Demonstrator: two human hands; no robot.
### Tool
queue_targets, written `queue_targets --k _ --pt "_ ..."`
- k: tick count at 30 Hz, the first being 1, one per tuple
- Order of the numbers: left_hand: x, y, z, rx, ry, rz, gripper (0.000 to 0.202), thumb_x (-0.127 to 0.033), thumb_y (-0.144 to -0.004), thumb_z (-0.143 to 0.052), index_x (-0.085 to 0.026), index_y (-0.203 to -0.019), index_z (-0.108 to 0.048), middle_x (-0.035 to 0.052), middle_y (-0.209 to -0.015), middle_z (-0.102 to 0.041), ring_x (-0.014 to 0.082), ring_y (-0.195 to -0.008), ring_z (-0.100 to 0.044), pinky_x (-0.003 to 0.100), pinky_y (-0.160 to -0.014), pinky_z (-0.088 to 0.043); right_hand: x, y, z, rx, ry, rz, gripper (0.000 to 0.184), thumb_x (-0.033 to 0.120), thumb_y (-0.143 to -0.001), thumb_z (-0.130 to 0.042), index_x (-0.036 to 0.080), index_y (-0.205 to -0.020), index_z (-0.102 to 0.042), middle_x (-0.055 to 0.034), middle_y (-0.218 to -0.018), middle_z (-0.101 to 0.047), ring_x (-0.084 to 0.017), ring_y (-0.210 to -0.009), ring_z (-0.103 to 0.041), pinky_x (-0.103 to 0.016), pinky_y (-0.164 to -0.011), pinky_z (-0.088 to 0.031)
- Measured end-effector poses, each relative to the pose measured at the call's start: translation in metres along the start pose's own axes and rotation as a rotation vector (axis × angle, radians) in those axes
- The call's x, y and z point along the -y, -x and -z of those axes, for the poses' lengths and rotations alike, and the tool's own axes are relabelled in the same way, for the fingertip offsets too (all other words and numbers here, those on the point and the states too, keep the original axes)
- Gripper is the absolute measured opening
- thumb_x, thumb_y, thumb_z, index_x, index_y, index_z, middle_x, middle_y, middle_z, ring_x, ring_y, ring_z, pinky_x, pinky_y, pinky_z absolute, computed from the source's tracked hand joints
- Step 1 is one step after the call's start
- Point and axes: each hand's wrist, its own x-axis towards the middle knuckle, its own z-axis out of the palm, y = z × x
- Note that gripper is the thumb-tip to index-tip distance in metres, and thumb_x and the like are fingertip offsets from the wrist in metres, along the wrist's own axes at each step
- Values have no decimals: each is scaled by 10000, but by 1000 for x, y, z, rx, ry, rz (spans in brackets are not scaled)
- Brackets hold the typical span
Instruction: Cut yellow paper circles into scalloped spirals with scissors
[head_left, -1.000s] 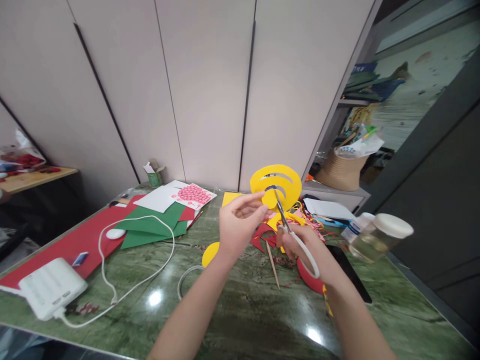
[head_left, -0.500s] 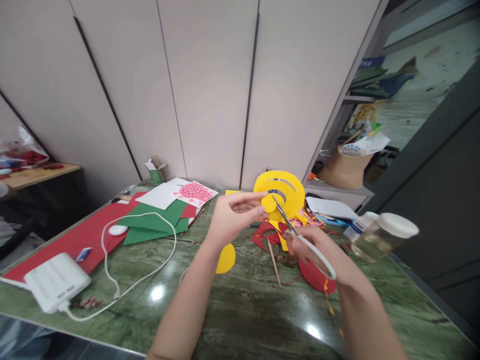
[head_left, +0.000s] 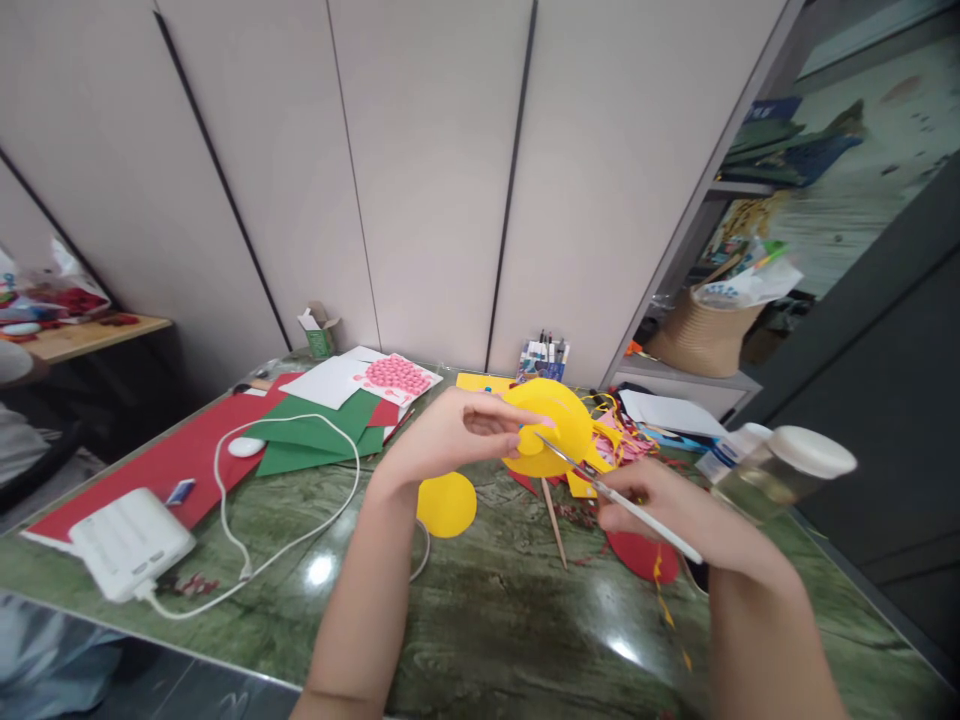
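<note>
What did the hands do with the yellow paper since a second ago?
The left hand lowered the yellow paper and tipped it flatter. The right hand and its scissors followed it down. Both hands kept their hold, and the yellow circle stayed on the table.

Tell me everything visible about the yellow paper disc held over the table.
The yellow paper disc is thin, matte card, roughly round, with a smaller rounded flap cut loose near its left edge. It is held in the air, tilted nearly flat, above the green marble table. The left hand pinches its left edge; the white-handled scissors in the right hand have their blades against it.
</note>
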Motion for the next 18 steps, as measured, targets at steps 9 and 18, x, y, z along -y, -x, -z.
queue_targets --k 9,18 --pt "1 -9 -8 -269 -119 -153 247 -194 -784 -571 -217 -998 -692 55 -952 -679 148 -836 -611 275 -737 -496 3 -6 0 -134 53 -37 411 433 -798 -544 187 -525 -361 59 -535 -275 -94 -504 -229 -239 -456 -170" --pt "10 -18 -3 -518 59 -47 447 -446 -814 -552 -194 -1182 -538 91 -1000 -645 204 -866 -623 328 -750 -490 15 -12 -10 -426 61 -10 372 426 -783 -506 196 -544 -338 49 -566 -299 -114 -550 -262 -251 -507 -209"
